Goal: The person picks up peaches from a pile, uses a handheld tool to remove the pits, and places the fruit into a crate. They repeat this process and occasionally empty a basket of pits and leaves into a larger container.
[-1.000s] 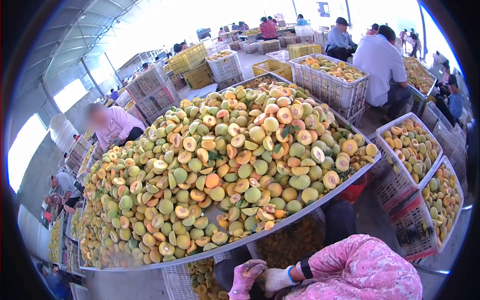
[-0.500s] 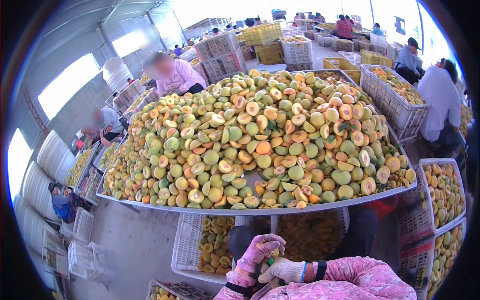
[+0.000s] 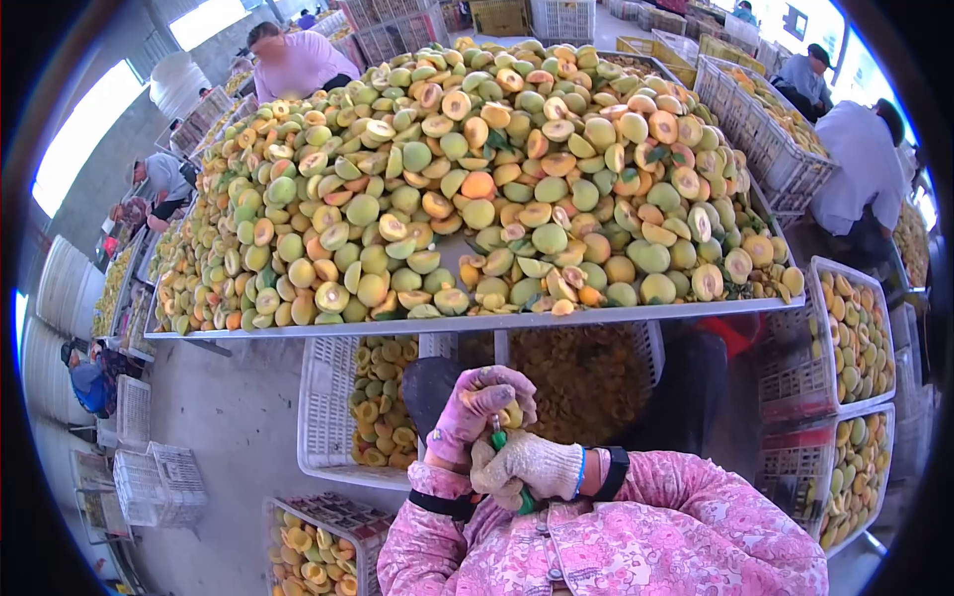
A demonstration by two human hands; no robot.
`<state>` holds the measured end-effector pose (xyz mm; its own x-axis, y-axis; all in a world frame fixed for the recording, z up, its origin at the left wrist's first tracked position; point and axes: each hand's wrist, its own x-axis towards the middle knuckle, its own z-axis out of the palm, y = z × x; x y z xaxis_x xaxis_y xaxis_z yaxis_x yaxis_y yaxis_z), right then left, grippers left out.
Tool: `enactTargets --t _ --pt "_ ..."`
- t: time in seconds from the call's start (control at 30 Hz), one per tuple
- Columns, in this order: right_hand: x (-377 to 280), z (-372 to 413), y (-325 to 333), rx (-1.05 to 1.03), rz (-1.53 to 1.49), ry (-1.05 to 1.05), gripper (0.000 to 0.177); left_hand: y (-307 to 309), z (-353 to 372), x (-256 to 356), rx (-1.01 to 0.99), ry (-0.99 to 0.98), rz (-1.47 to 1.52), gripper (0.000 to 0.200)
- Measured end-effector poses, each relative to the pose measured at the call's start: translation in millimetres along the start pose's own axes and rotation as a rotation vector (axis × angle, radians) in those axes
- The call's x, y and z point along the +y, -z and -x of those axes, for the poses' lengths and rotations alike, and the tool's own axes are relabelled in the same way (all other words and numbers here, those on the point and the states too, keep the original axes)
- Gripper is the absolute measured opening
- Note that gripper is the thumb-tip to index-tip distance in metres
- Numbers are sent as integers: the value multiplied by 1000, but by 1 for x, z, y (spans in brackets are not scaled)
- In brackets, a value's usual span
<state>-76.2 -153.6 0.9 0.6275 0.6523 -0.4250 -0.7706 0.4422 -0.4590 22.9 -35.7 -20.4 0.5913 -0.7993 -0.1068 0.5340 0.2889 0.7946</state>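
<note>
As left hand [image 3: 475, 409] cups peach [image 3: 513, 413], crate [image 3: 323, 397] (halves [image 3: 383, 397]) below.

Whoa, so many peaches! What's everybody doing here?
The person wearing the camera holds a peach in the pink-gloved left hand and presses a green-handled tool against it with the white-gloved right hand. In front stands a table piled with whole and halved fruit. White crates holding more fruit sit underneath and alongside. Other people are busy around the table.
</note>
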Motion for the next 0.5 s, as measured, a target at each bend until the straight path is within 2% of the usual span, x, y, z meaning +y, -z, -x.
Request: enactTargets --t 0.07,0.13,0.2,0.23,0.33,0.4,0.47,0.5 --pt "-2 2 -2 -48 6 48 19 2 -3 -6 -31 -68 73 35" --pt "-9 0 8 -132 -92 -1 18 6 -9 -11 -18 -137 121 36" --pt "-16 0 5 62 390 105 19 3 -14 -15 52 -198 186 36" --pt "-18 1 4 160 636 152 20 0 -17 -17 206 -214 139 36" --pt "-22 15 10 110 539 296 22 5 -25 -35 459 -269 221 41" --pt "-35 33 20 268 453 124 24 15 -25 -42 512 -302 372 45" --pt "-31 20 66 579 1130 215 26 22 -21 -41 607 -293 376 45" --pt "-29 19 82 645 1454 124 32 28 -22 -45 592 -320 316 43"
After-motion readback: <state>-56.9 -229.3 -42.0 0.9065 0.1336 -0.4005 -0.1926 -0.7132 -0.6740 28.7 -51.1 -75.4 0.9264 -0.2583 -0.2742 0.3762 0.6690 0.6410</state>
